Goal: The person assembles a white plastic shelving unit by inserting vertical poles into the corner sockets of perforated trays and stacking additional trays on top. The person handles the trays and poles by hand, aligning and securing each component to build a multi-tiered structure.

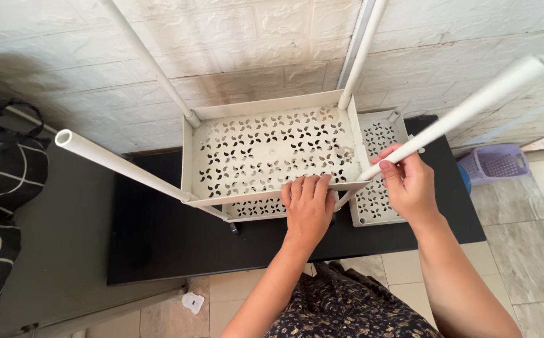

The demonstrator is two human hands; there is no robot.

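2 hands: left flat, open on the white perforated shelf, right grip around a pole.

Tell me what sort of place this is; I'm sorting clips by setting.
Probably a room in a home. There is a tiled floor, a white brick-patterned wall, a low black table bearing a white perforated shelf rack, and a small purple basket on the floor.
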